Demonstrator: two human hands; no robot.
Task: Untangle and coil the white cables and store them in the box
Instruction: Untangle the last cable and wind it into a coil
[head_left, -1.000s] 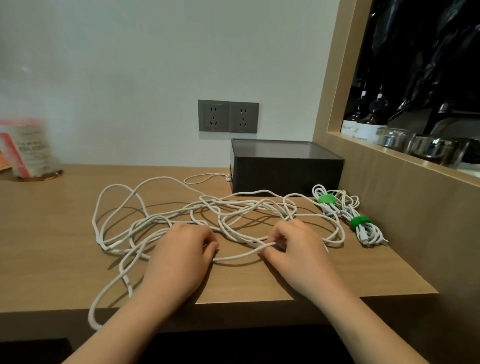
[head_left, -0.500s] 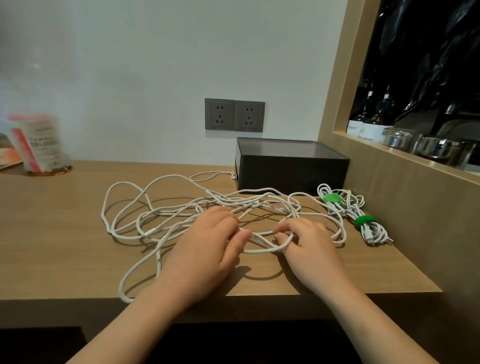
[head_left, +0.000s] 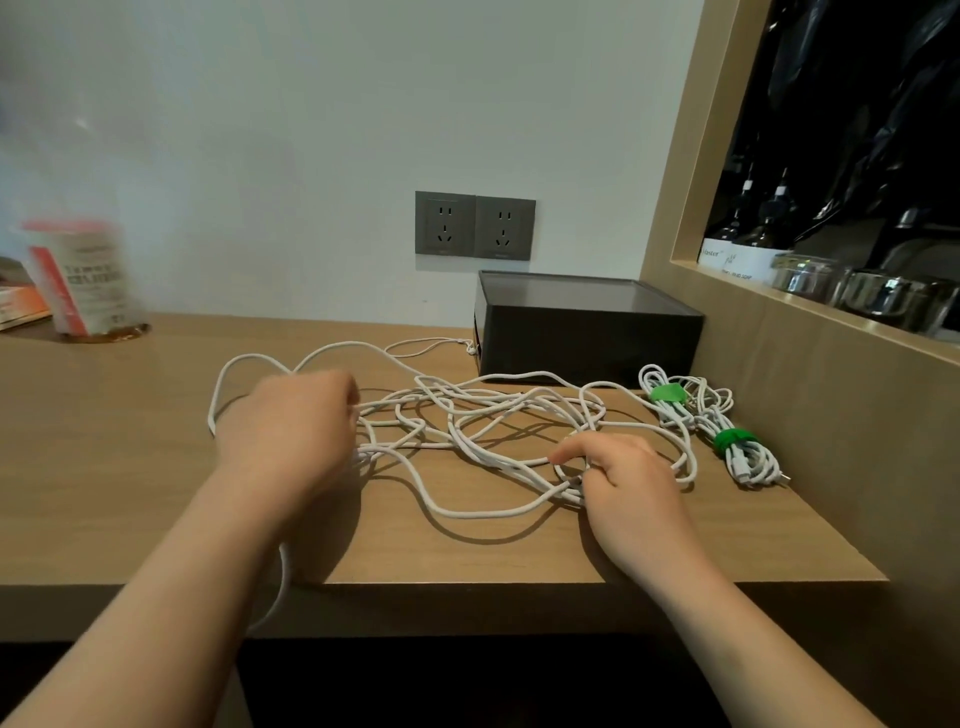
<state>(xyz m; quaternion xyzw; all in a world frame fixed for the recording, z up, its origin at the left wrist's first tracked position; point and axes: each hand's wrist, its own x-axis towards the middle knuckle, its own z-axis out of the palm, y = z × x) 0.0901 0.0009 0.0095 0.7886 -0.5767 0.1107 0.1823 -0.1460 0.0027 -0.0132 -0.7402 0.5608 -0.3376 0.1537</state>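
A long white cable (head_left: 483, 415) lies in a loose tangle across the wooden desk (head_left: 130, 467). My left hand (head_left: 291, 431) is raised over the tangle's left side, fingers curled round strands that run off to the right. My right hand (head_left: 618, 478) rests on the desk at the tangle's right side and pinches a small loop of cable. One strand hangs over the desk's front edge below my left forearm. The dark box (head_left: 587, 327) stands closed at the back, against the wall. Two coiled white cables (head_left: 717, 426) bound with green ties lie to the right of the tangle.
A double wall socket (head_left: 475, 226) sits above the box. A wooden side panel (head_left: 831, 415) closes the desk on the right, with bottles and glass jars on a shelf behind it. A blurred red and white container (head_left: 78, 280) stands at the far left.
My left hand has lifted and moved left and back, pulling strands with it. My right hand stayed near the right side, still pinching cable. A slack loop now lies between the hands.
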